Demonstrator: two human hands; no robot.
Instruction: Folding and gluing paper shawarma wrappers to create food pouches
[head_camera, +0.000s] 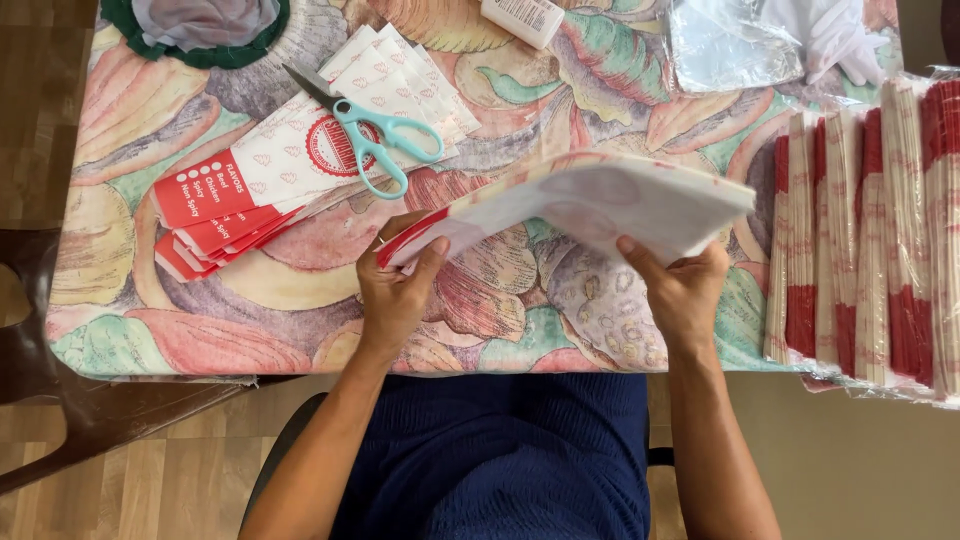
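Observation:
Both of my hands hold one thick stack of white and red paper bags (590, 205) above the table, lying roughly flat and seen from below. My left hand (398, 285) grips its left end, thumb on the underside. My right hand (680, 285) supports the right part from beneath, thumb pressed on the paper. A fanned pile of the same red and white paper bags (270, 165) lies on the table to the upper left, with light blue scissors (375, 135) resting shut on top.
The table wears a leaf-patterned cloth (560, 90). Bundles of red and white bags in clear plastic (870, 230) stand along the right edge. A clear plastic sheet (725, 40), a white glove (840, 35), a white box (522, 18) and a green-rimmed cloth item (200, 25) lie at the back.

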